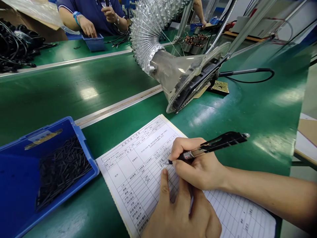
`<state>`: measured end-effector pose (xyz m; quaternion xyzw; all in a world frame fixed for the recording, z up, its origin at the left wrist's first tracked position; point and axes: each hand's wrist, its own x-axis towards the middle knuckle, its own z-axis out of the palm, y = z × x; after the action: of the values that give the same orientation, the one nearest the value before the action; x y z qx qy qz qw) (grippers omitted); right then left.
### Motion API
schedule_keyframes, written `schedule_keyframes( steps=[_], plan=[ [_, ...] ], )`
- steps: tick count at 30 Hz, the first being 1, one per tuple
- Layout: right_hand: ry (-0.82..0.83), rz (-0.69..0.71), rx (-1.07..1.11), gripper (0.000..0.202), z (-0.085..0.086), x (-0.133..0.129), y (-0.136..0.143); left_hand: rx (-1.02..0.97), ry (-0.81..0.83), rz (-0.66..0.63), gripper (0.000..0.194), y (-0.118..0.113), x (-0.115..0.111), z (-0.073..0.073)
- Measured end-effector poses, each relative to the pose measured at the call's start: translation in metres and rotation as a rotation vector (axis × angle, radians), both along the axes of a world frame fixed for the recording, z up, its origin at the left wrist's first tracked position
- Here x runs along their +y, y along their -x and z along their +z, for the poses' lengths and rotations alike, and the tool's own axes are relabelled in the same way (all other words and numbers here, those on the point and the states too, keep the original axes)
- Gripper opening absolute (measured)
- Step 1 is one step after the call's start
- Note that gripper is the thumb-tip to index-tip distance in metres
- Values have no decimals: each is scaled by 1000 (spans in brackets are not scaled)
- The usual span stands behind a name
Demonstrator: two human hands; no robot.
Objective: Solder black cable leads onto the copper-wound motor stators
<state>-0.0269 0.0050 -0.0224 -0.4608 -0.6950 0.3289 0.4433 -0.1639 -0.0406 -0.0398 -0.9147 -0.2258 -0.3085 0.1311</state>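
A printed form (133,158) with a table of rows and some handwriting lies at a slant on the green bench. My right hand (198,163) grips a black pen (215,143), its tip touching the form near the handwritten entries. Resting on the lower part of the sheet, my left hand (183,208) has its fingers spread, the index fingertip just below the pen tip. The left hand holds nothing that shows.
A blue bin (71,205) of small black parts stands at the left. Beyond the form are a clear fume hood (173,72) on a silver duct (148,33) and a soldering stand (219,87). Across the bench, a person reaches into a small blue box (95,43).
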Motion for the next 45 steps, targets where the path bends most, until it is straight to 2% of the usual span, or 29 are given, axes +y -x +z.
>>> schedule_keyframes(
  steps=[6,10,13,16,22,27,34,45],
  plan=[
    [13,-7,0,9,2,0,0,-19,27,8,12,1,-7,-12],
    [64,-88,13,8,5,5,-11,-15,35,6,11,2,-11,-20],
    [92,-143,18,7,6,11,-21,8,17,21,9,2,-12,-20],
    [89,-105,-5,6,5,15,-26,57,-2,27,7,3,-12,-19],
    [72,-24,4,7,1,12,-22,73,-13,30,8,3,-12,-20],
    [67,-27,3,8,3,11,-21,-20,-21,33,10,-1,-11,-24],
    [70,-28,-6,8,4,10,-22,-45,-15,30,11,-3,-12,-26],
    [31,-43,-23,9,2,9,-23,13,-12,27,9,1,-12,-23]
  ],
)
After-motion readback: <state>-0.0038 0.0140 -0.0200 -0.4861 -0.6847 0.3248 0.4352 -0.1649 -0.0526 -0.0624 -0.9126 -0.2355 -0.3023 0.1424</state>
